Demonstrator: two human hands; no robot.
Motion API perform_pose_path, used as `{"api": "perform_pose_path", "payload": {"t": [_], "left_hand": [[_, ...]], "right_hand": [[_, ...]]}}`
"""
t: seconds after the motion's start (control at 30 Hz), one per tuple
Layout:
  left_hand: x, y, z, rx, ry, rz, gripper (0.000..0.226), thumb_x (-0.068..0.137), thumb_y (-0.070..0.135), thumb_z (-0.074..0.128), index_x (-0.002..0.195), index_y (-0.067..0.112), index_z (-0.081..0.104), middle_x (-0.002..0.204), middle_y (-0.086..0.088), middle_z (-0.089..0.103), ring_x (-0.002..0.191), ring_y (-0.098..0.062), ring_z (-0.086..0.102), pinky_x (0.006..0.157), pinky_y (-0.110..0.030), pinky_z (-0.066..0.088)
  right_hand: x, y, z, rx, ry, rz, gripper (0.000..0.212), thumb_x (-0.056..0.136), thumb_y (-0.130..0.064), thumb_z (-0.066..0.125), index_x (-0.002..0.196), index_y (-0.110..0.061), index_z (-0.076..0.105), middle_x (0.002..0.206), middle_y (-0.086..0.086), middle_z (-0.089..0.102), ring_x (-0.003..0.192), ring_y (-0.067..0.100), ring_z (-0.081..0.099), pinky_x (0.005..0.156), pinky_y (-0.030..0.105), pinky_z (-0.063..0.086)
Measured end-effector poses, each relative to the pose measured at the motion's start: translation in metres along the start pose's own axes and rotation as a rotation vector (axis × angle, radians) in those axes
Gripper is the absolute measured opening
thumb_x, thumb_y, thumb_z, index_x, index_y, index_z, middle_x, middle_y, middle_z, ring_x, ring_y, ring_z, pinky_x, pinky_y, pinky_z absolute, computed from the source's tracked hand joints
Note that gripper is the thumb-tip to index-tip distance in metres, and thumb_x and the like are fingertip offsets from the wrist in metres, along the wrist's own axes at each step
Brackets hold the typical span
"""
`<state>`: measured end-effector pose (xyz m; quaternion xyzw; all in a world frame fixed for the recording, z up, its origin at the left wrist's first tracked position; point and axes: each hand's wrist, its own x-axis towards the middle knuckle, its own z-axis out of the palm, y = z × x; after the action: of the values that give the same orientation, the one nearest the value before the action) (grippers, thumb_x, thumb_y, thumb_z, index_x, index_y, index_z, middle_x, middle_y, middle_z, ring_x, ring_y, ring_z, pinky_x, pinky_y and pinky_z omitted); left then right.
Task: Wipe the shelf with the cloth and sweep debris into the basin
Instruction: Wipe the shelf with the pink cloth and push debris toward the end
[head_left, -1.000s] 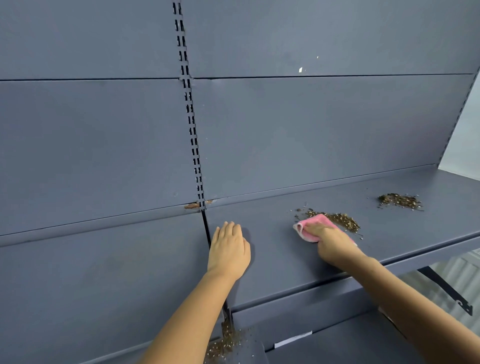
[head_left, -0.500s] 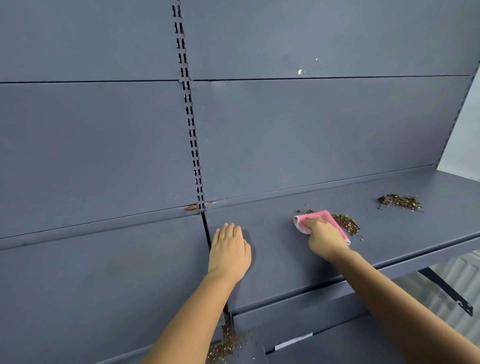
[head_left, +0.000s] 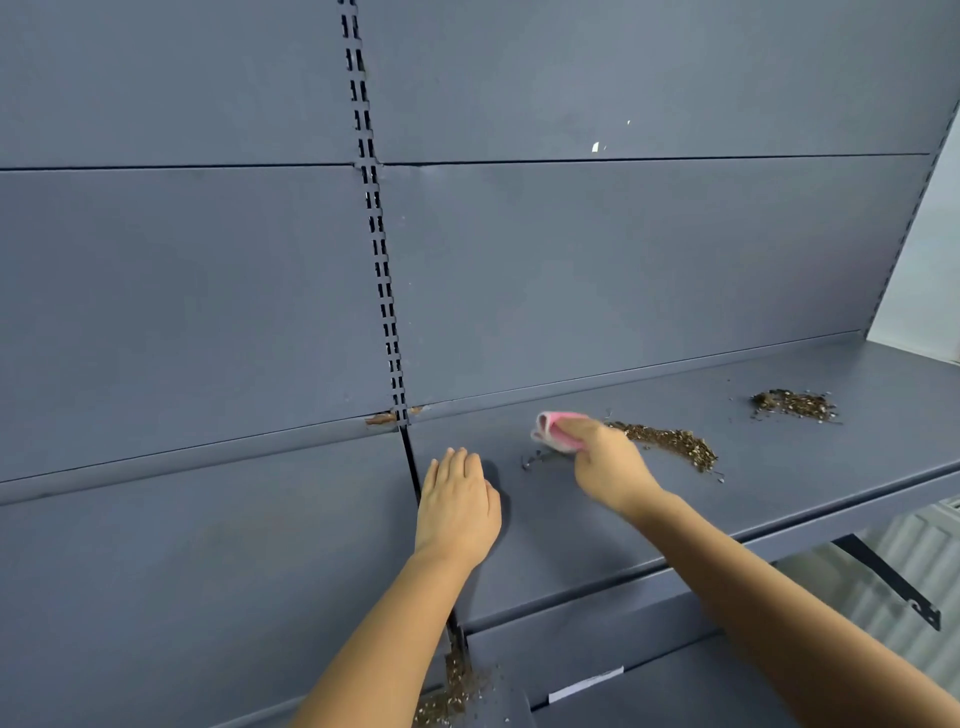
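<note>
Grey shelf (head_left: 779, 499); left hand (head_left: 457, 506) flat on it, fingers straight, holding nothing; right hand (head_left: 605, 460) gripping pink cloth (head_left: 553, 428) against shelf; debris streak (head_left: 670, 441) just right of cloth; second pile (head_left: 795, 404) farther right.

No text, label or number is readable.

Left hand (head_left: 457, 512) flat, fingers straight, arm extended, right hand (head_left: 605, 462) in curled grip, forearm outstretched

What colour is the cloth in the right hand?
Pink. The cloth shows best in the head view, held by the right hand.
</note>
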<state>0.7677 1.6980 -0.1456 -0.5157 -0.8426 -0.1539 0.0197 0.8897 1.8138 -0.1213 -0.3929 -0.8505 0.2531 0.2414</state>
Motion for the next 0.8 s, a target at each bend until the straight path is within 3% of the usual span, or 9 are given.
{"api": "perform_pose_path", "payload": {"t": [0.13, 0.3, 0.47, 0.53, 0.57, 0.6, 0.63, 0.7, 0.8], "left_hand": [[0.0, 0.0, 0.0, -0.007, 0.0, 0.001, 0.047, 0.102, 0.017, 0.022, 0.148, 0.006, 0.023, 0.159, -0.007, 0.019, 0.15, -0.018, 0.009, 0.122, -0.031, 0.001], [0.001, 0.0, -0.001, -0.007, 0.01, -0.007, 0.047, 0.101, 0.017, 0.023, 0.147, 0.005, 0.023, 0.158, -0.007, 0.019, 0.15, -0.018, 0.01, 0.122, -0.031, 0.001], [0.001, 0.001, -0.001, -0.005, 0.029, -0.018, 0.046, 0.102, 0.017, 0.023, 0.147, 0.005, 0.023, 0.159, -0.007, 0.018, 0.15, -0.017, 0.009, 0.122, -0.03, 0.001], [0.001, 0.0, -0.002, -0.005, 0.03, -0.025, 0.046, 0.102, 0.017, 0.023, 0.146, 0.005, 0.023, 0.159, -0.007, 0.018, 0.15, -0.017, 0.009, 0.122, -0.03, 0.002], [0.001, 0.001, -0.002, -0.005, 0.028, -0.029, 0.046, 0.102, 0.017, 0.023, 0.146, 0.005, 0.023, 0.159, -0.007, 0.018, 0.15, -0.017, 0.009, 0.122, -0.03, 0.002], [0.001, 0.001, -0.002, -0.004, 0.024, -0.032, 0.046, 0.102, 0.017, 0.023, 0.147, 0.006, 0.023, 0.159, -0.007, 0.018, 0.15, -0.017, 0.009, 0.122, -0.03, 0.001], [0.0, 0.001, -0.002, -0.002, 0.02, -0.034, 0.047, 0.102, 0.017, 0.023, 0.147, 0.006, 0.022, 0.159, -0.007, 0.017, 0.15, -0.017, 0.009, 0.122, -0.03, 0.001], [-0.001, 0.001, -0.002, -0.002, 0.013, -0.038, 0.047, 0.102, 0.016, 0.022, 0.148, 0.006, 0.021, 0.159, -0.007, 0.016, 0.15, -0.017, 0.008, 0.122, -0.03, 0.0], [-0.001, 0.001, -0.002, -0.002, 0.009, -0.043, 0.048, 0.102, 0.016, 0.022, 0.148, 0.006, 0.02, 0.159, -0.007, 0.016, 0.15, -0.018, 0.008, 0.122, -0.03, 0.0]], "right_hand": [[0.002, -0.011, -0.025, -0.001, 0.123, -0.067, 0.06, 0.083, 0.009, 0.03, 0.126, -0.025, 0.057, 0.129, -0.003, 0.062, 0.119, 0.022, 0.057, 0.09, 0.025, 0.047], [-0.009, -0.017, 0.001, -0.062, -0.095, -0.166, 0.061, 0.078, 0.011, 0.032, 0.121, -0.022, 0.06, 0.128, 0.006, 0.063, 0.12, 0.026, 0.058, 0.099, 0.033, 0.048], [-0.027, -0.027, 0.036, -0.156, -0.312, -0.218, 0.05, 0.091, 0.006, 0.035, 0.137, -0.009, 0.045, 0.149, 0.009, 0.038, 0.139, 0.023, 0.032, 0.111, 0.023, 0.026], [-0.014, -0.037, 0.041, -0.249, -0.418, -0.102, 0.038, 0.089, 0.007, 0.038, 0.107, -0.016, 0.062, 0.114, 0.015, 0.058, 0.119, 0.024, 0.044, 0.094, 0.015, 0.032], [-0.004, -0.04, 0.04, -0.343, -0.46, -0.03, 0.035, 0.089, 0.005, 0.039, 0.076, -0.025, 0.053, 0.082, 0.004, 0.052, 0.101, 0.02, 0.043, 0.082, 0.013, 0.034], [0.013, -0.035, 0.041, -0.39, -0.454, 0.014, 0.038, 0.089, 0.001, 0.042, 0.064, -0.028, 0.037, 0.068, -0.006, 0.036, 0.091, 0.014, 0.036, 0.075, 0.011, 0.031], [0.024, -0.029, 0.041, -0.423, -0.456, 0.034, 0.035, 0.089, -0.004, 0.044, 0.063, -0.026, 0.035, 0.065, -0.007, 0.031, 0.087, 0.011, 0.033, 0.07, 0.01, 0.031], [0.035, -0.017, 0.029, -0.392, -0.418, 0.077, 0.026, 0.085, -0.004, 0.047, 0.07, -0.024, 0.044, 0.074, -0.013, 0.042, 0.082, 0.01, 0.038, 0.06, 0.012, 0.031], [0.028, 0.011, 0.001, -0.33, -0.337, 0.032, 0.037, 0.085, 0.007, 0.043, 0.077, -0.029, 0.041, 0.084, -0.006, 0.038, 0.089, 0.013, 0.029, 0.072, 0.017, 0.029]]}}
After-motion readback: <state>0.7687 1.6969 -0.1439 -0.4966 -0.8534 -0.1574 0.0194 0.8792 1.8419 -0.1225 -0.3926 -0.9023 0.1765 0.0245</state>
